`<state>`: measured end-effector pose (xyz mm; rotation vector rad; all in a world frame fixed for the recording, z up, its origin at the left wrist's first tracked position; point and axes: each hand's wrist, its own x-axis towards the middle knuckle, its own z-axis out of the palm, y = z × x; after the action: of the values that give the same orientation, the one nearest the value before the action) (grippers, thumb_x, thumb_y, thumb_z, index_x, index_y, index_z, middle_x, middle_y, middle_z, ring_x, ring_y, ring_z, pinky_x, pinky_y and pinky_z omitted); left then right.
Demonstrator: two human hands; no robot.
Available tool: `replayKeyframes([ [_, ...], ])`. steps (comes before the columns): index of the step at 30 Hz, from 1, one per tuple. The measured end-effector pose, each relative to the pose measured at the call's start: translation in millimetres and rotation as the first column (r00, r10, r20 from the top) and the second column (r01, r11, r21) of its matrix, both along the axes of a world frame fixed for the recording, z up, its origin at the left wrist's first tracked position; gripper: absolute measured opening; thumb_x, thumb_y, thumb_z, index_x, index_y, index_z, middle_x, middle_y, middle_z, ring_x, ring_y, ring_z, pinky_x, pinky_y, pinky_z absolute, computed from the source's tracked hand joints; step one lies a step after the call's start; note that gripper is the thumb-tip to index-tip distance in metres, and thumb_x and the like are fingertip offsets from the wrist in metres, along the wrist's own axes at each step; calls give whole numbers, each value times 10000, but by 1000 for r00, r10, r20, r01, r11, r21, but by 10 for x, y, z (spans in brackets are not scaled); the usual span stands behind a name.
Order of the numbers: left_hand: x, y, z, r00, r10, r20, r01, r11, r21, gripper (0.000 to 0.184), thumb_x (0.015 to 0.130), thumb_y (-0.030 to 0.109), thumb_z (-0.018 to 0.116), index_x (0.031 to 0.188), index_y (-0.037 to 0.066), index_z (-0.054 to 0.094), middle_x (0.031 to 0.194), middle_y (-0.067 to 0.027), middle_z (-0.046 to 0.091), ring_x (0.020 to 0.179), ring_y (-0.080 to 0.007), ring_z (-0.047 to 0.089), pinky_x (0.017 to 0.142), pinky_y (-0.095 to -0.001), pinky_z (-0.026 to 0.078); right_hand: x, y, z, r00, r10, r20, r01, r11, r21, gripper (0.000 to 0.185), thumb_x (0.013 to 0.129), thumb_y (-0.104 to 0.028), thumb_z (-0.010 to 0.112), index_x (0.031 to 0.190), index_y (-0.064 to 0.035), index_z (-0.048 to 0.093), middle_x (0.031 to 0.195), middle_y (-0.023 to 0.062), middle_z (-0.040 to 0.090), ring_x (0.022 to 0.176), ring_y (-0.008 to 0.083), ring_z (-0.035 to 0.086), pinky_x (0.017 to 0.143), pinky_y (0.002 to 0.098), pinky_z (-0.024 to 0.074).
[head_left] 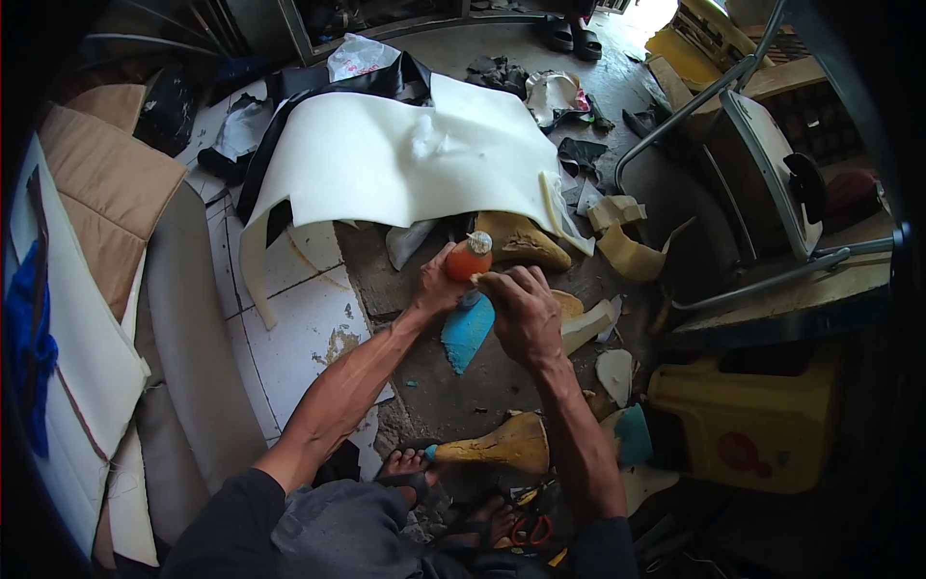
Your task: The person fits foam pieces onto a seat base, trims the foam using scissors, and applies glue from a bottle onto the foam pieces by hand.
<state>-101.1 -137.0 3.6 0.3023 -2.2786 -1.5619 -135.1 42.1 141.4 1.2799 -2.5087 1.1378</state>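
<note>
In the middle of the head view, my left hand (437, 286) is wrapped round an orange bottle (465, 264) with a whitish, crusted top. My right hand (527, 311) is closed close to the bottle's right side, its fingertips pinching a small pale bit that I cannot identify. A large white foam sheet (376, 159) lies draped just beyond both hands. Under the hands is a blue foam piece (468, 335), and a yellowish-brown foam block (524, 241) lies behind the bottle.
A yellow plastic stool (748, 420) and a metal-framed chair (772, 164) stand at the right. Foam scraps (614, 374) litter the floor. Red-handled scissors (531, 529) lie near my feet. Padded panels (116, 183) lean at the left. Another person's sandalled feet (579, 39) show at the top.
</note>
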Motion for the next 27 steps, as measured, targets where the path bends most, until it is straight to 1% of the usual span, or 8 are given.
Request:
replayKeyframes([
  [2, -9, 60, 68, 999, 31, 17, -32, 993, 111, 482, 751, 281, 891, 1135, 130, 642, 1005, -77, 704, 931, -217, 698, 833, -388, 553, 19, 156, -476, 993, -72, 94, 75, 997, -31, 199, 883, -68, 668, 1062, -110, 743, 894, 94, 647, 881, 314, 622, 762, 416, 517],
  [4, 8, 81, 133, 996, 60, 69, -61, 998, 13, 489, 755, 338, 894, 1122, 127, 650, 1011, -62, 707, 922, -215, 697, 834, -382, 553, -7, 297, -1030, 910, -310, 275, 274, 948, 164, 189, 922, -133, 651, 1082, -102, 747, 903, 126, 644, 882, 349, 636, 766, 437, 514],
  [11, 60, 93, 152, 998, 38, 51, -39, 999, 27, 496, 757, 334, 895, 1129, 118, 646, 1008, -68, 707, 916, -223, 699, 837, -384, 553, 51, 336, -1687, 889, -335, 311, 214, 906, 366, 267, 953, -172, 568, 1157, -102, 726, 987, 174, 644, 969, 379, 650, 818, 461, 517],
  [14, 41, 89, 145, 999, 35, 34, -35, 999, 21, 494, 757, 322, 896, 1129, 116, 645, 1009, -74, 705, 915, -225, 699, 836, -385, 554, 326, 505, -2118, 952, -249, 178, 197, 944, 264, 273, 943, -167, 573, 1160, -108, 728, 984, 166, 636, 968, 374, 652, 817, 460, 517],
  [18, 57, 76, 91, 998, 49, 41, -50, 999, 20, 483, 764, 312, 893, 1127, 113, 644, 1013, -78, 705, 908, -221, 695, 836, -376, 553, 654, 548, -1844, 967, -87, 241, 52, 987, 149, 184, 959, -217, 630, 1072, -114, 732, 863, 171, 607, 835, 381, 631, 699, 459, 493],
  [22, 59, 70, 119, 999, 30, 18, -30, 1000, -9, 474, 773, 311, 889, 1127, 109, 646, 1009, -77, 705, 910, -212, 689, 839, -369, 551, 302, 263, -1480, 912, -283, 296, 220, 948, 229, 209, 980, -239, 609, 1091, -118, 738, 879, 170, 615, 848, 368, 644, 721, 480, 499],
  [24, 63, 76, 92, 999, 41, 5, -41, 999, -20, 477, 780, 314, 884, 1137, 106, 646, 1013, -79, 704, 918, -216, 691, 841, -368, 551, 87, 129, -1468, 859, -400, 319, 341, 912, 227, 172, 918, -137, 603, 1057, -117, 703, 921, 159, 613, 881, 397, 639, 748, 497, 509],
  [27, 64, 71, 116, 998, 29, 56, -31, 999, 41, 486, 777, 314, 885, 1140, 103, 640, 1023, -89, 706, 925, -228, 695, 847, -374, 554, 5, 41, -1749, 921, -321, 220, 238, 912, 334, 179, 888, -116, 595, 1044, -92, 679, 928, 162, 609, 872, 396, 627, 750, 500, 518],
])
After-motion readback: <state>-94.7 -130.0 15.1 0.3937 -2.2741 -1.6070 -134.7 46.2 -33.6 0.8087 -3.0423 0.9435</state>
